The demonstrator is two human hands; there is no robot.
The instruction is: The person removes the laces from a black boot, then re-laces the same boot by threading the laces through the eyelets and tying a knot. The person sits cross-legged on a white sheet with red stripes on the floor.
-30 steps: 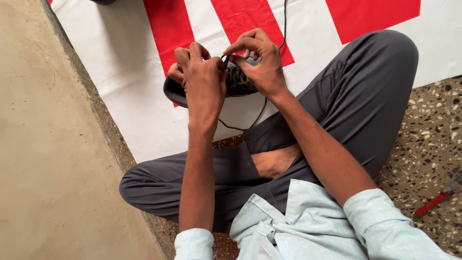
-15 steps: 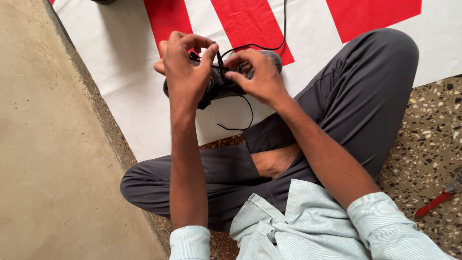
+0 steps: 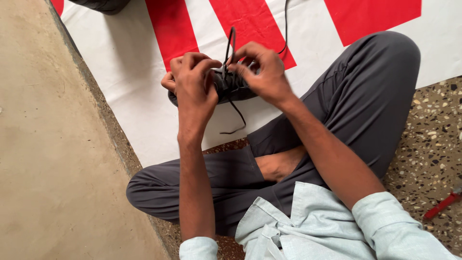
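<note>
Red-white sheet (image 3: 144,96) under shoe (image 3: 236,86); red tool (image 3: 440,206) far right.

A single head-worn camera looks steeply down from close range at the seated person's crossed legs (image 3: 337,110) and the floor (image 3: 57,159) ahead.

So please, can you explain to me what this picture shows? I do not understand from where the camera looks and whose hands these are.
The camera sits on the person's head and looks down, so both arms belong to that person, who sits cross-legged. The left hand grips a dark shoe and keeps it off the ground. The right hand pinches the black shoelace, which rises in a loop above the shoe; another part of the lace hangs below it. Under the shoe lies a red and white sheet on a speckled floor. A red-handled tool lies at the right edge.
</note>
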